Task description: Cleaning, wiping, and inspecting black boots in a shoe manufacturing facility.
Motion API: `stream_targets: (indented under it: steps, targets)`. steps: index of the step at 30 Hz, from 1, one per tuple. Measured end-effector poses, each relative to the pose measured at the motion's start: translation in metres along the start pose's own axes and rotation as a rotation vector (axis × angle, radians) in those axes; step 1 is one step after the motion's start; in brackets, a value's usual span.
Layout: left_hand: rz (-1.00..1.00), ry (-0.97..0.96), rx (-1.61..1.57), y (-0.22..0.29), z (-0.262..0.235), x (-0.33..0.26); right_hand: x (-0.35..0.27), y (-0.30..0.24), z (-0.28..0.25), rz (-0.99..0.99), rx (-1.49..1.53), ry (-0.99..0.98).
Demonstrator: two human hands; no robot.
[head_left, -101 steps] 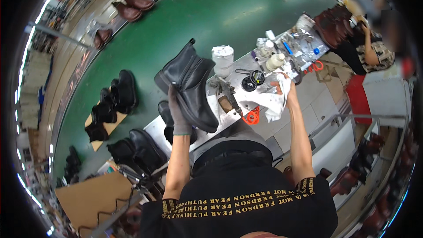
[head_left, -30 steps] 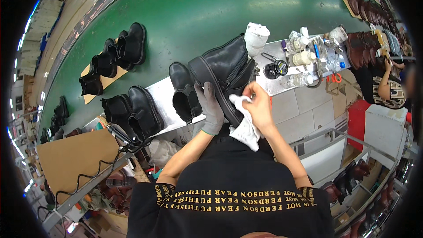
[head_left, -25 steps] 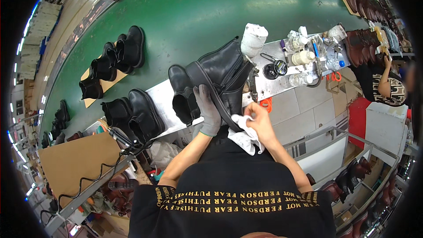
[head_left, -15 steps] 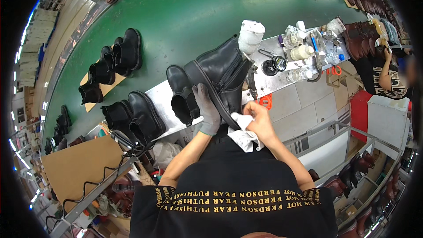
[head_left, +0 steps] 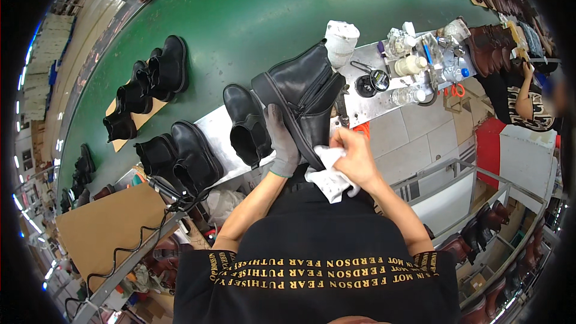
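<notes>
Black zip-sided ankle boot (head_left: 307, 78) tilts, held by the gloved left grip (head_left: 282, 143) partly over the metal tabletop (head_left: 360, 108), while the bare right grip (head_left: 355, 157) pinches white cloth (head_left: 330, 181) near its lower end.

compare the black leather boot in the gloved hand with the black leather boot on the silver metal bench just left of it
The held boot is tilted in the gloved left hand; the bench boot stands upright on the silver bench. The held boot shows its side zip; the bench boot shows its top opening. Both are black leather.
</notes>
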State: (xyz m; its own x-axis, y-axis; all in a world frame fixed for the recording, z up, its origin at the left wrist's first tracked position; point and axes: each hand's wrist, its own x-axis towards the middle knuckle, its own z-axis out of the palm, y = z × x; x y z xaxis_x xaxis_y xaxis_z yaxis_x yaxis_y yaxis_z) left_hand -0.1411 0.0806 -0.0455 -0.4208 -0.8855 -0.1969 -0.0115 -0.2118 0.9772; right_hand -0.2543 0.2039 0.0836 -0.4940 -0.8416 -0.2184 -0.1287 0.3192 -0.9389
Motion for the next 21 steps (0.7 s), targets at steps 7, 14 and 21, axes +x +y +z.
stream_targets:
  steps: [7,14,21]
  targets:
    - [-0.212,-0.005,-0.600,0.033,0.012,0.001,-0.021,0.015,-0.005,0.214,0.027,-0.069]
    - [-0.585,0.239,-0.921,0.066,0.020,0.004,0.005,0.012,0.001,0.002,-0.051,-0.063]
    - [-0.304,-0.004,-0.556,0.033,0.016,0.000,0.008,0.010,0.000,0.042,0.120,-0.095]
